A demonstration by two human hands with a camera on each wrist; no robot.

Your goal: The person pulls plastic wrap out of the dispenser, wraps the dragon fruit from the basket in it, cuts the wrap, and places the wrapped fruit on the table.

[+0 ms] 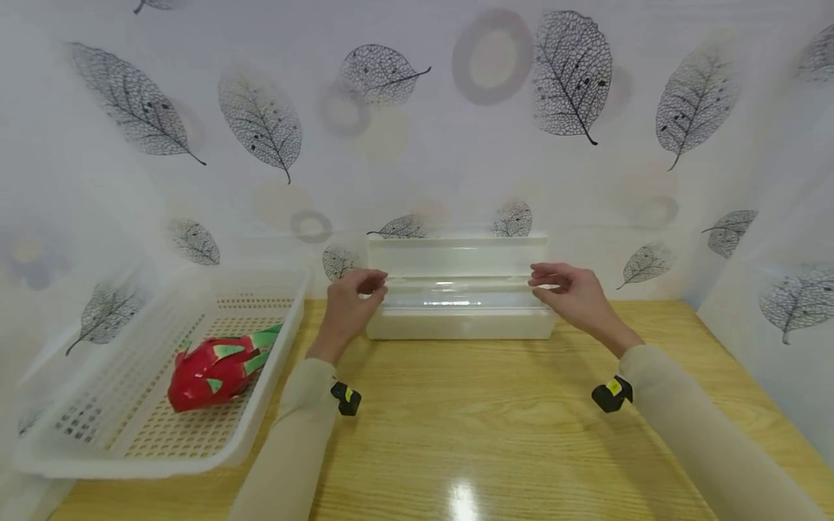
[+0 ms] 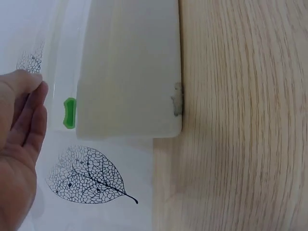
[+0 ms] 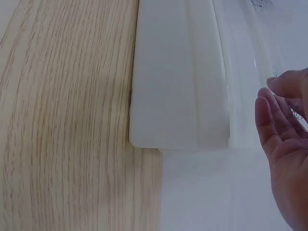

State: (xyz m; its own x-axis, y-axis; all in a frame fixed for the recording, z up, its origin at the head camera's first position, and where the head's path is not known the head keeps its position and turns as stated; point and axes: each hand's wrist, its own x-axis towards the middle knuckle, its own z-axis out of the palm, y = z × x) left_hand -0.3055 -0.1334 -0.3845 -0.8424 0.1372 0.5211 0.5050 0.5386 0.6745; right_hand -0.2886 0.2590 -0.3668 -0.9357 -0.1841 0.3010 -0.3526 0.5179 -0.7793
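White box: the long box (image 1: 459, 327) lies at the far side of the wooden table (image 1: 456, 412), its length running left to right, with its lid (image 1: 456, 253) raised along the far edge.
Box interior: a glossy, pale strip (image 1: 449, 298) runs lengthwise between the near wall and the lid.
Box left end: a small green piece (image 2: 70, 113) shows there, and a grey mark (image 2: 178, 99) sits low on the near face.
Left hand: it (image 1: 348, 307) is at the box's left end, thumb and fingers bent towards each other beside the lid; whether they pinch an edge, I cannot tell.
Right hand: it (image 1: 576, 300) mirrors this at the right end; its grip cannot be told either.
Wrists: beige sleeves (image 1: 302, 427), each with a black device (image 1: 346, 399) marked yellow.
Basket: a white perforated basket (image 1: 130, 467) stands left on the table.
Fruit: a red dragon fruit (image 1: 208, 373) with green tips lies inside it.
Backdrop: a pale leaf-print sheet (image 1: 456, 166) rises behind.
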